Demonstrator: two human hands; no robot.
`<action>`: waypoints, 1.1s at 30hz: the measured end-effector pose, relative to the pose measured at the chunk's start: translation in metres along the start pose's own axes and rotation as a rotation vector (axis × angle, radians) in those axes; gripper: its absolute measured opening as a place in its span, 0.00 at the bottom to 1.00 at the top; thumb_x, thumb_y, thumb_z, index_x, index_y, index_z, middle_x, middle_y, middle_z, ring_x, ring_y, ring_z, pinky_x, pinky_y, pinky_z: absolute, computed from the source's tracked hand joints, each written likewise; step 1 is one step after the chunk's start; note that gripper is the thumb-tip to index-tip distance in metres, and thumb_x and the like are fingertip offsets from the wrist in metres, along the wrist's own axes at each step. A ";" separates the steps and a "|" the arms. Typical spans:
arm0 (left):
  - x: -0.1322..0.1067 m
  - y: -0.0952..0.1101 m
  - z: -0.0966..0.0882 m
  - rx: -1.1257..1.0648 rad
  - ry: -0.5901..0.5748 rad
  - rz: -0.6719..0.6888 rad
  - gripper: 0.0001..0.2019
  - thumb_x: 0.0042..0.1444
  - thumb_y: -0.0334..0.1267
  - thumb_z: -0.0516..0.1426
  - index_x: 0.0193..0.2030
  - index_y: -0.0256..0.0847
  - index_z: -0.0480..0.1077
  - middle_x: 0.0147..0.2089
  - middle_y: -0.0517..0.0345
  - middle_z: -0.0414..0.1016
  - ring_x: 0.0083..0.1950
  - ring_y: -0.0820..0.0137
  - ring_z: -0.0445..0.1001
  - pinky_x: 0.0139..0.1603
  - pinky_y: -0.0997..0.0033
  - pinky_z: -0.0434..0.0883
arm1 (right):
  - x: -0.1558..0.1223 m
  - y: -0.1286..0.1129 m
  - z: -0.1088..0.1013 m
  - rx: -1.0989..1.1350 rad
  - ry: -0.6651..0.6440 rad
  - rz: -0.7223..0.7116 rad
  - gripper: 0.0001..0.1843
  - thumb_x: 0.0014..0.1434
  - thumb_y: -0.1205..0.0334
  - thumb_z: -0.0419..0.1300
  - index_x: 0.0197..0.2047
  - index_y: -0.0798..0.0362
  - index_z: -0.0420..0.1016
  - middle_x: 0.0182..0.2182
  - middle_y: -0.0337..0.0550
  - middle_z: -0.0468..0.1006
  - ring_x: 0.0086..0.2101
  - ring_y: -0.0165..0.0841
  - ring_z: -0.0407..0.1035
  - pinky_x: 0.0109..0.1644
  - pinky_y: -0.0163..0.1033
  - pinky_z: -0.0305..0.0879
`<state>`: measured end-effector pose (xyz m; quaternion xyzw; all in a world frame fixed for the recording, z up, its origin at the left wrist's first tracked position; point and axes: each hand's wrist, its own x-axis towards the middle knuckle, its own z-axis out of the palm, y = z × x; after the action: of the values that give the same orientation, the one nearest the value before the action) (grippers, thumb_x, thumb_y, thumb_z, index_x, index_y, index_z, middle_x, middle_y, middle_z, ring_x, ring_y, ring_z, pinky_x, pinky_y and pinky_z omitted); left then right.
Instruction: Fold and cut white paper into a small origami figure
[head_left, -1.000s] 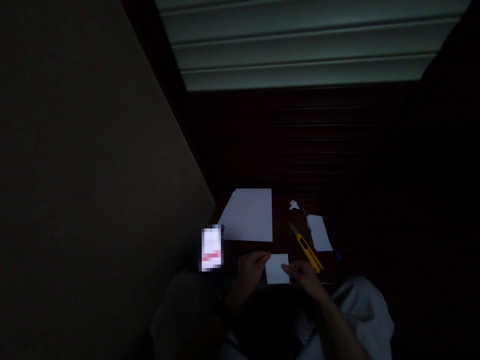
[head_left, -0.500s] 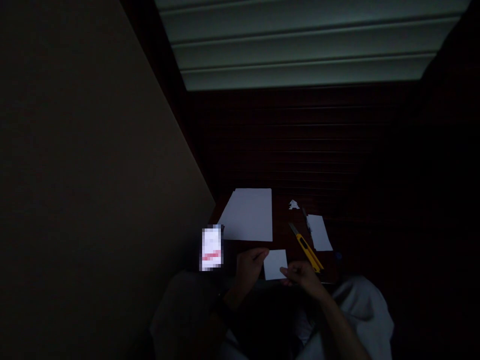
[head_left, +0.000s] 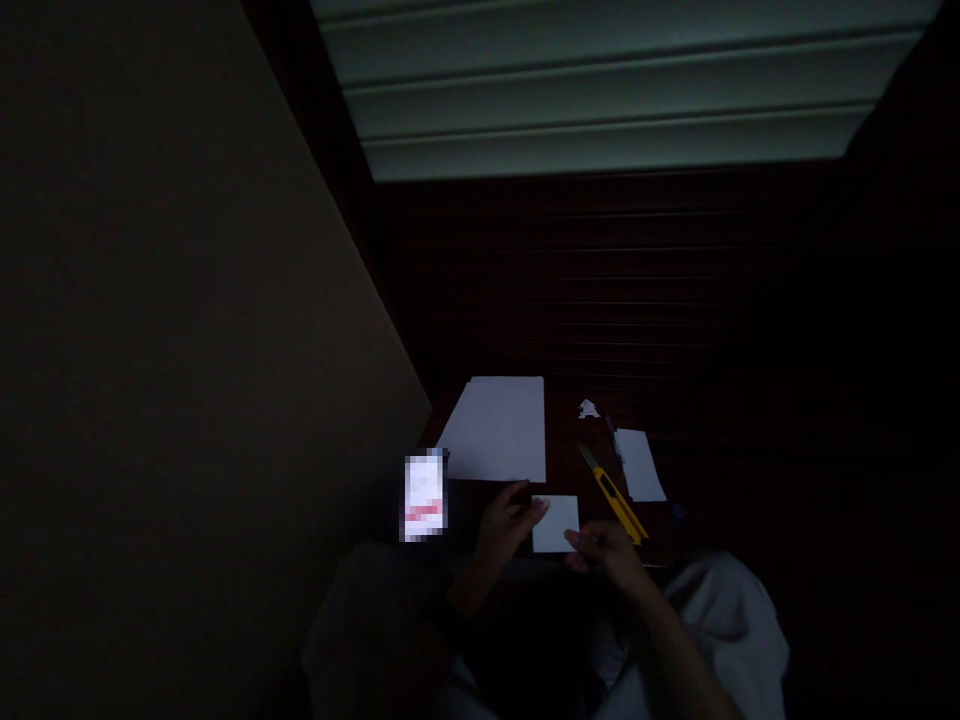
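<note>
The scene is very dark. A small white paper square (head_left: 556, 524) lies at the near edge of a dark table (head_left: 562, 470). My left hand (head_left: 504, 527) rests at the square's left edge, fingers curled with the tips touching the paper. My right hand (head_left: 609, 553) pinches the square's lower right corner with thumb and fingers together. A yellow utility knife (head_left: 615, 495) lies just right of the square, its blade pointing away from me.
A large white sheet (head_left: 499, 430) lies farther back on the table. A narrow paper strip (head_left: 639, 464) and a small crumpled scrap (head_left: 588, 408) lie to the right. A lit phone screen (head_left: 424, 496) glows at the left. A wall panel (head_left: 187, 350) rises on the left.
The paper square has shifted slightly away from me, toward the large sheet. My left hand slid up along its left edge; my right hand stays at the lower right corner.
</note>
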<state>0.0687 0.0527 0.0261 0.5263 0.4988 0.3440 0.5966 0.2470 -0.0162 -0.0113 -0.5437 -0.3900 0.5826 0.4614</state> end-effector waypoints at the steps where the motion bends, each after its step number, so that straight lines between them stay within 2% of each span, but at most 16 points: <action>1: -0.001 -0.003 0.001 -0.053 -0.036 -0.063 0.33 0.45 0.46 0.63 0.57 0.36 0.61 0.38 0.49 0.79 0.37 0.62 0.78 0.33 0.69 0.74 | 0.000 0.000 0.001 0.004 0.015 0.002 0.22 0.48 0.44 0.63 0.22 0.57 0.72 0.19 0.45 0.78 0.20 0.31 0.68 0.25 0.34 0.61; 3: -0.004 -0.009 0.002 -0.131 -0.127 -0.146 0.36 0.41 0.44 0.66 0.56 0.34 0.61 0.39 0.45 0.79 0.35 0.61 0.78 0.31 0.68 0.74 | -0.001 -0.001 0.001 -0.001 0.028 0.008 0.22 0.48 0.43 0.63 0.23 0.56 0.72 0.19 0.44 0.78 0.19 0.31 0.68 0.25 0.34 0.62; 6: -0.006 -0.017 0.003 -0.159 -0.231 -0.158 0.32 0.38 0.43 0.68 0.51 0.32 0.66 0.38 0.44 0.79 0.31 0.62 0.78 0.28 0.68 0.73 | -0.002 -0.003 0.002 -0.023 0.033 -0.004 0.23 0.47 0.41 0.62 0.21 0.56 0.72 0.18 0.43 0.77 0.19 0.30 0.68 0.25 0.34 0.61; 11: -0.004 -0.019 0.002 -0.128 -0.232 -0.148 0.29 0.40 0.44 0.67 0.47 0.31 0.68 0.35 0.45 0.78 0.26 0.65 0.77 0.24 0.70 0.71 | -0.001 -0.004 0.001 -0.024 0.031 -0.018 0.23 0.48 0.42 0.62 0.20 0.56 0.72 0.17 0.42 0.76 0.18 0.30 0.67 0.25 0.34 0.61; 16: -0.004 -0.019 0.000 -0.086 -0.308 -0.169 0.27 0.41 0.45 0.66 0.46 0.31 0.70 0.31 0.48 0.78 0.24 0.67 0.76 0.24 0.72 0.70 | 0.000 -0.001 0.000 0.014 0.040 -0.030 0.22 0.48 0.44 0.63 0.21 0.56 0.70 0.18 0.42 0.76 0.18 0.29 0.67 0.24 0.33 0.60; 23: -0.004 -0.020 -0.002 -0.102 -0.329 -0.159 0.26 0.39 0.44 0.67 0.44 0.30 0.71 0.31 0.48 0.78 0.26 0.66 0.76 0.26 0.70 0.71 | 0.000 -0.004 0.001 0.007 0.023 0.000 0.22 0.47 0.43 0.63 0.21 0.55 0.70 0.19 0.41 0.76 0.20 0.31 0.69 0.26 0.34 0.62; 29: -0.005 -0.019 0.002 -0.142 -0.331 -0.111 0.25 0.40 0.42 0.67 0.43 0.30 0.70 0.33 0.47 0.78 0.26 0.67 0.76 0.26 0.70 0.72 | 0.001 -0.002 -0.002 -0.005 -0.064 -0.024 0.21 0.49 0.44 0.62 0.27 0.56 0.76 0.22 0.43 0.78 0.23 0.32 0.70 0.27 0.34 0.63; 33: -0.005 -0.023 0.004 -0.147 -0.350 -0.129 0.27 0.39 0.44 0.67 0.44 0.30 0.69 0.34 0.46 0.78 0.26 0.65 0.77 0.26 0.69 0.72 | 0.002 0.002 -0.004 0.014 -0.084 -0.012 0.22 0.50 0.45 0.63 0.22 0.58 0.76 0.19 0.45 0.77 0.20 0.30 0.69 0.26 0.34 0.62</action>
<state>0.0687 0.0424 0.0044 0.5001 0.3937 0.2435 0.7319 0.2510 -0.0149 -0.0137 -0.5132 -0.4083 0.6048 0.4518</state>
